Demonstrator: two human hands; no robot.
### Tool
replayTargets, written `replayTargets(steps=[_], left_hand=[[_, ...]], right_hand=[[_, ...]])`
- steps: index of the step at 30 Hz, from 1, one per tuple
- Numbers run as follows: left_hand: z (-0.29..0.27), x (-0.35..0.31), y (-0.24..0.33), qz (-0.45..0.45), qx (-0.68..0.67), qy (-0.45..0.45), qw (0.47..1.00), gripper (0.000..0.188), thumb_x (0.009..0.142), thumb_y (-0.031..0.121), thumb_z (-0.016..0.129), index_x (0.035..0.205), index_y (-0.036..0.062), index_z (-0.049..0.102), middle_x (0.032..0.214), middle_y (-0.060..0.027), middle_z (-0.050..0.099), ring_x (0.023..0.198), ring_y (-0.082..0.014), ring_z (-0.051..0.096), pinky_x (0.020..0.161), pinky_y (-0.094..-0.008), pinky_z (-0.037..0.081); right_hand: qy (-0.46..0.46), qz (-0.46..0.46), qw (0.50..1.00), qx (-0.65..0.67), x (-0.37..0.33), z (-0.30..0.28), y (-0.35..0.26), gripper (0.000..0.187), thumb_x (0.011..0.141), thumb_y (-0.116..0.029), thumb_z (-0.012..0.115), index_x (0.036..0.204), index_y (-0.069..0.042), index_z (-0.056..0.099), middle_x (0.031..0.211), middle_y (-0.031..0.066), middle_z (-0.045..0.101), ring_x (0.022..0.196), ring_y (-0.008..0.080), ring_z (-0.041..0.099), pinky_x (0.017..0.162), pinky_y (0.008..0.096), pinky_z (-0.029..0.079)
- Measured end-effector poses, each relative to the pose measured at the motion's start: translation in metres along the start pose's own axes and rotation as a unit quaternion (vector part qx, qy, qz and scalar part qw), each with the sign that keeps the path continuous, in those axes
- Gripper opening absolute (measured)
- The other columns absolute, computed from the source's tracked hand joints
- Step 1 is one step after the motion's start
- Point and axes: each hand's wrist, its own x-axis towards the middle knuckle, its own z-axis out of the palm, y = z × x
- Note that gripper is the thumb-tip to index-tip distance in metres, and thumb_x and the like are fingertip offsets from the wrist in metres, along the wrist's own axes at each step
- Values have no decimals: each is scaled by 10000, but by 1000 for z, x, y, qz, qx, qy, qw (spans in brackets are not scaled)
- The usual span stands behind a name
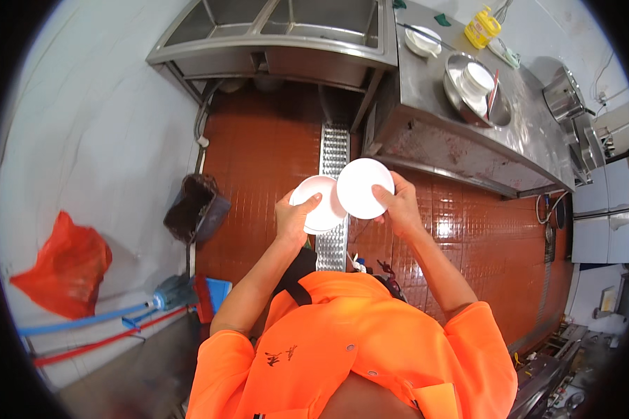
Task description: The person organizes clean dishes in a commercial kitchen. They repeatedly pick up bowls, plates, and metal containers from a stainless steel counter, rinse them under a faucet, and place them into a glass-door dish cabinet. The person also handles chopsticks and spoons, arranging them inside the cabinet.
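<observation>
My left hand (293,218) grips white plates (326,204), with the thumb pressed on the top one and a second rim showing beneath it. In my right hand (402,202) is another small round white plate (360,186), thumb over its right edge. The right plate slightly overlaps the left ones in view; whether they touch I cannot tell. Both hands are in front of my orange shirt (370,335), above the floor. The fingers under the plates are mostly hidden.
A steel sink (307,50) stands ahead. To its right, a steel counter (454,140) carries a metal basin (454,91) with white bowls and a yellow bottle (483,28). A dark bin (199,209), red bag (66,269) and mop (171,292) are at left; a drain grate (335,150) crosses the tiles.
</observation>
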Motion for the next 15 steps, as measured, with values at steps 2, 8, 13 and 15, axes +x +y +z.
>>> replayTargets(steps=[2,8,13,15], left_hand=[[9,39,25,4,15,-3,1000,340,756,-17,689,1072,-71,575,996,-147,632,867,-215,633,752,-331,537],[39,145,86,1,-1,-38,999,329,779,-37,636,1096,-81,564,1022,-150,631,912,-214,626,785,-325,518],[55,234,129,8,-17,-97,995,333,825,18,590,1142,-70,540,1070,-145,612,971,-213,605,840,-317,492],[69,260,156,46,20,-110,993,330,862,59,549,1172,-49,524,1108,-140,592,1003,-210,589,859,-315,481]], right_hand=[[-10,-3,997,-78,33,23,-23,271,843,-94,559,1093,10,556,746,85,622,458,105,535,355,215,387],[-3,-202,952,-230,157,49,-19,259,869,-137,567,1091,-5,564,732,44,615,510,70,543,407,209,425],[-38,-71,977,-196,247,74,-65,260,858,-116,555,1091,0,567,727,39,605,493,69,530,403,212,423],[-73,-87,977,-178,296,78,-72,279,823,-114,516,1046,48,561,715,138,625,457,152,588,390,287,447]])
